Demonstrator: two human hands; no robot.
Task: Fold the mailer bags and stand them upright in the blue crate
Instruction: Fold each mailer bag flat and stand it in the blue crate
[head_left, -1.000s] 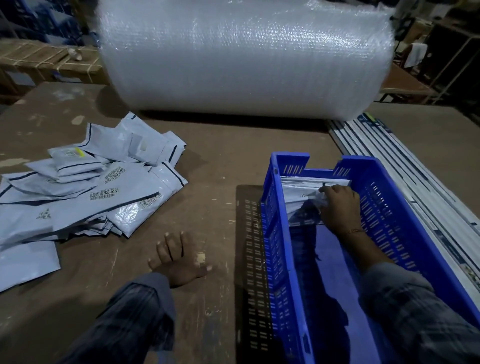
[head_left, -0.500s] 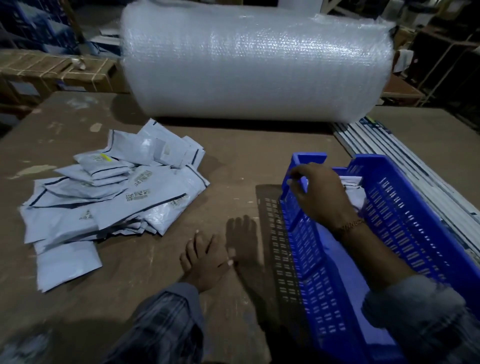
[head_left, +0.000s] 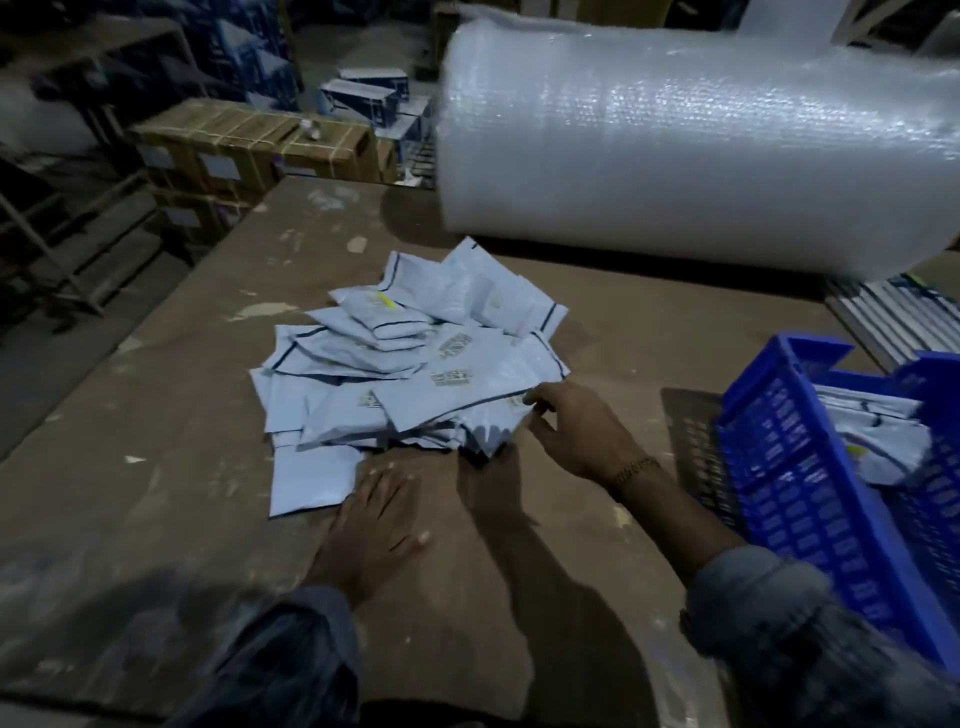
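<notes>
Right hand (head_left: 576, 431) reaches to the near-right corner of the mailer pile (head_left: 415, 374), thumb and fingers pinching the edge of a top bag; left hand (head_left: 379, 514) lies flat with fingers spread on the table (head_left: 156, 441), fingertips just beside the lowest bag, gripping nothing; pile sits mid-table, loose and overlapping, barcode labels showing on a few; blue crate (head_left: 810, 499) stands at the right edge with a few bags already inside at its far end, leaning more than standing as far as can be told; bubble-wrap roll (head_left: 675, 150) lies behind the pile, well apart; cartons (head_left: 249, 145) beyond the table's far left corner. Handling guess — bags look thin, light, floppy and slick, so one should slide off the pile easily but may drag neighbours along; best taken at a corner or short edge, then flattened with the free palm and creased; folded bags will likely spring open or slump unless packed against those already in the crate.
</notes>
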